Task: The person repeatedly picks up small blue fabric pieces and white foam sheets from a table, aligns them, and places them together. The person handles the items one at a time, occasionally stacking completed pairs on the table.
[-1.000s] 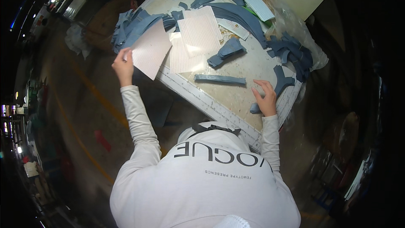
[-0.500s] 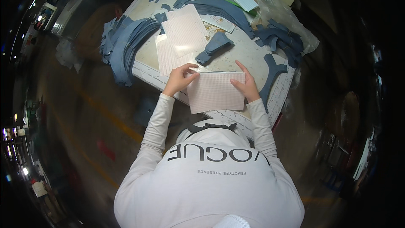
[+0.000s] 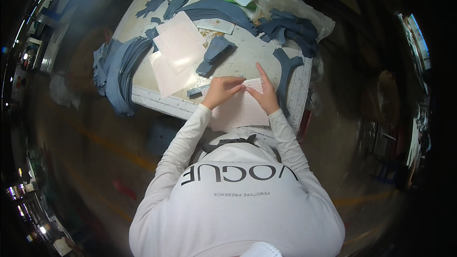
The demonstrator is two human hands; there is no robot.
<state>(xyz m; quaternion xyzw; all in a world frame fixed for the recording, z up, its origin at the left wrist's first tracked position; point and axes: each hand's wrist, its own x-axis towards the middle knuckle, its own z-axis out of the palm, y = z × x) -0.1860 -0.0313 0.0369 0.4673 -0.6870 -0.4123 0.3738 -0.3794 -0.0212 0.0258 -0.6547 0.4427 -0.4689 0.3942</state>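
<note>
A pinkish sheet with a fine printed grid, like a label sheet [image 3: 238,113], is held at the table's near edge. My right hand [image 3: 265,97] grips its upper right part, thumb on top and index finger stretched upward. Over the sheet's top edge, my left hand [image 3: 223,91] has its fingertips pinched together, meeting the right thumb. Anything between those fingertips is too small to make out. Just left of that hand lies a narrow blue strip [image 3: 196,90]. A folded bundle of blue fabric pieces [image 3: 215,56] rests farther up the table.
More pinkish sheets [image 3: 178,43] overlap on the table [image 3: 143,78] at left. A thick stack of curved blue fabric pieces [image 3: 121,74] hangs over the left edge. Another curved stack [image 3: 219,12], clear plastic [image 3: 290,2] and bundled pieces [image 3: 290,28] lie behind. A forked blue piece [image 3: 284,74] is at right.
My left hand has moved right along the sheet's top edge until its fingertips meet my right thumb. The view has shifted, so the table sits farther left.
</note>
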